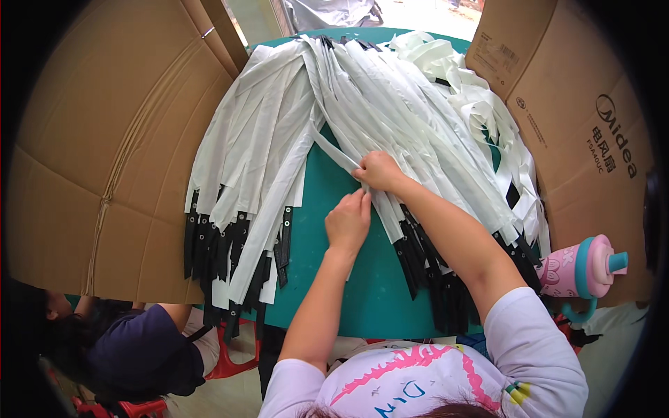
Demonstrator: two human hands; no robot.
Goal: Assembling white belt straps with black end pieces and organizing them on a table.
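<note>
You work at a teal tabletop (327, 279), both forearms angled up from the lower edge and converging near the middle. Your right hand (378, 171), reaching in from the right with elbow bent and fingers curled into a loose fist, pinches a long, flat white fabric strip (336, 151) between thumb and fingers. Your left hand (348, 221) rises just below it, wrist nearly straight, fingertips pressed together near the strip; whether they grip its edge, you cannot tell from this angle.

The strip slants down to your hands from between two fanned heaps, a left bundle of white strips (258, 118) and a right bundle of white strips (418, 132), both ending in black tabs (282, 244), some with metal eyelets. A tangle of loose white ribbon (488, 115) spills along the far right. Tall brown cardboard panels (70, 139) flank the table; a pink tumbler with a teal band (559, 272) sits at right. At lower left, another person in a navy sleeve (146, 345) appears beside a red plastic seat (233, 361).
</note>
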